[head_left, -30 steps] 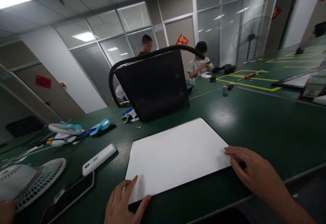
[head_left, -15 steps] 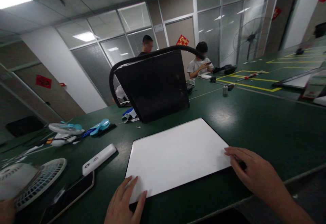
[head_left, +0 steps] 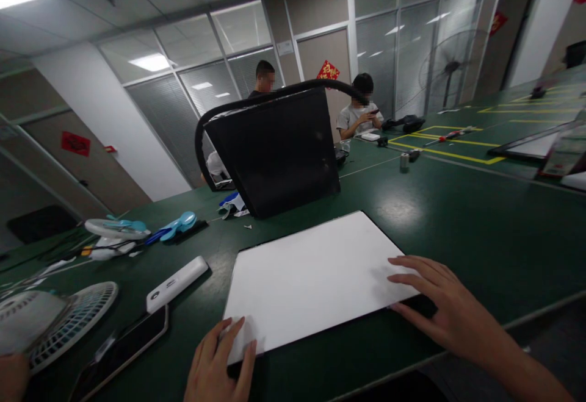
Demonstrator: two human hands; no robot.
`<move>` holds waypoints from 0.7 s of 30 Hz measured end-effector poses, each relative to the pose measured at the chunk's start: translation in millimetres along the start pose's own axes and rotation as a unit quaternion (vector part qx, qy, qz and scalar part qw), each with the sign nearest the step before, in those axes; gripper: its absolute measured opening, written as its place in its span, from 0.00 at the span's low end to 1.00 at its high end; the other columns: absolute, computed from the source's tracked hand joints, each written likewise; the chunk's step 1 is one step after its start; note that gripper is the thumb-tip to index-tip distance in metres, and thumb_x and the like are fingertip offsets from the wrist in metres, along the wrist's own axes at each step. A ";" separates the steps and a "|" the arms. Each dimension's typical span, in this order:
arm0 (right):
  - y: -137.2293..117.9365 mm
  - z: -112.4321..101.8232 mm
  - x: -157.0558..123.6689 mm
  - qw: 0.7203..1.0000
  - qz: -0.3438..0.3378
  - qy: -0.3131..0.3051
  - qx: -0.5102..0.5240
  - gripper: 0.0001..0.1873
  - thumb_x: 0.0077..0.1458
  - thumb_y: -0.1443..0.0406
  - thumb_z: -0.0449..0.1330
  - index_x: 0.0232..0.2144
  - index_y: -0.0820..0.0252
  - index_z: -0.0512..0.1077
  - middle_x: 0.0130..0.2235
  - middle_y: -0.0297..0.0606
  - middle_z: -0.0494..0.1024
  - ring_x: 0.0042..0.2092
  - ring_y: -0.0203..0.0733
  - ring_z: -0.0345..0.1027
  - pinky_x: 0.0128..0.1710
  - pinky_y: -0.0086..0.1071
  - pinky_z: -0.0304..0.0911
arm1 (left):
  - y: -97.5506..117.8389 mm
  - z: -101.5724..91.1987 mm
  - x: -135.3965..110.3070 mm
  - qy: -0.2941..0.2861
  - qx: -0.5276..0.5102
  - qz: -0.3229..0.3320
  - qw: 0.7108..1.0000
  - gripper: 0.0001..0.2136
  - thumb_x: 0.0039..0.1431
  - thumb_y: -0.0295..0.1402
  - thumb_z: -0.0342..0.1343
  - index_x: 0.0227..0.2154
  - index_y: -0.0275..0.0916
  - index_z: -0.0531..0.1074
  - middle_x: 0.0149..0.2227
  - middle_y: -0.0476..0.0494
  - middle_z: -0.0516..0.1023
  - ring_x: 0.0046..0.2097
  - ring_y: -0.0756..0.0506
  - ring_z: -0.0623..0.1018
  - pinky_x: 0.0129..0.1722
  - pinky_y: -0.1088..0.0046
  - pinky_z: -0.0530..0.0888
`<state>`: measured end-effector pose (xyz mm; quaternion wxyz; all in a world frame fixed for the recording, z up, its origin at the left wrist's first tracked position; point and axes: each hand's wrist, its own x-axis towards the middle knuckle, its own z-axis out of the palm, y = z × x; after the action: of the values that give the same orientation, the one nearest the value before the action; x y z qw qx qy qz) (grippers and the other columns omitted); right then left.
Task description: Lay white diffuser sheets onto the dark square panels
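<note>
A flat white panel with a thin dark edge (head_left: 315,280) lies on the green table in front of me. My left hand (head_left: 218,359) rests at its near left corner, fingers apart, the fingertips touching the white surface. At the right end of the panel is my right hand (head_left: 442,304), its fingers spread. Its fingertips are over the white surface and its thumb is by the near edge. Neither hand is closed around anything.
Left of the panel are a white oblong device (head_left: 177,283), a phone (head_left: 121,353) and a white fan (head_left: 77,323), with part of another hand (head_left: 13,377) beside it. A black panel (head_left: 279,152) stands behind. Two people sit across the table.
My right hand has gone from a closed pose at the panel's right edge to spread fingers over its right end. My left hand stays at the near left corner.
</note>
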<state>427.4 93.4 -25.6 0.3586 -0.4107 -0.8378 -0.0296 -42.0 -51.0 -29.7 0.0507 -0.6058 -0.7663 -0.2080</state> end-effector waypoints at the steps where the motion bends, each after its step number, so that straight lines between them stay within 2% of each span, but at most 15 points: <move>1: 0.6 0.4 0.0 1.000 -0.006 -0.018 0.000 0.21 0.65 0.47 0.65 0.56 0.40 0.76 0.65 0.32 0.73 0.66 0.53 0.67 0.63 0.59 0.70 | 0.4 -0.6 -0.3 -0.004 0.005 0.007 1.000 0.26 0.66 0.54 0.55 0.61 0.49 0.79 0.66 0.39 0.77 0.68 0.31 0.75 0.69 0.42 0.72; 4: 3.6 3.6 -1.4 0.998 0.001 -0.057 -0.009 0.22 0.65 0.48 0.65 0.58 0.40 0.76 0.67 0.35 0.72 0.67 0.55 0.66 0.64 0.61 0.69 | 2.8 -2.8 -0.7 -0.024 0.013 0.030 0.999 0.27 0.65 0.54 0.56 0.63 0.52 0.77 0.71 0.42 0.73 0.72 0.31 0.71 0.71 0.41 0.68; 8: 6.4 7.3 -2.7 0.997 0.010 -0.070 -0.014 0.21 0.66 0.48 0.64 0.58 0.39 0.77 0.66 0.35 0.73 0.66 0.55 0.68 0.63 0.62 0.70 | 6.9 -4.6 0.8 -0.045 0.020 0.025 0.998 0.26 0.67 0.53 0.55 0.64 0.53 0.76 0.72 0.45 0.72 0.73 0.32 0.69 0.71 0.40 0.68; 12: 7.3 9.3 -2.5 0.997 0.015 -0.068 -0.017 0.18 0.68 0.49 0.61 0.57 0.36 0.77 0.65 0.32 0.75 0.65 0.54 0.69 0.62 0.64 0.71 | 9.4 -6.2 2.3 -0.056 0.019 0.024 0.998 0.27 0.68 0.53 0.53 0.65 0.53 0.75 0.73 0.45 0.70 0.74 0.32 0.67 0.71 0.42 0.68; 17: 10.2 13.8 -3.1 0.998 0.014 -0.053 -0.018 0.18 0.70 0.49 0.58 0.55 0.41 0.79 0.63 0.36 0.76 0.63 0.54 0.72 0.61 0.63 0.72 | 12.2 -8.3 3.1 -0.073 0.014 0.030 0.997 0.27 0.70 0.52 0.51 0.67 0.52 0.72 0.75 0.46 0.66 0.75 0.33 0.65 0.71 0.42 0.68; 21: 11.3 14.9 -3.0 0.999 0.013 -0.045 -0.020 0.18 0.71 0.50 0.57 0.56 0.41 0.78 0.63 0.35 0.76 0.63 0.53 0.72 0.61 0.62 0.73 | 12.0 -6.3 3.2 -0.073 0.014 0.033 0.997 0.27 0.71 0.52 0.50 0.68 0.52 0.72 0.74 0.45 0.66 0.75 0.33 0.64 0.71 0.42 0.67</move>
<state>428.0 103.9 -41.2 0.3125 -0.4299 -0.8468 -0.0231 -32.5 -48.3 -19.9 0.0101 -0.6438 -0.7501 -0.1509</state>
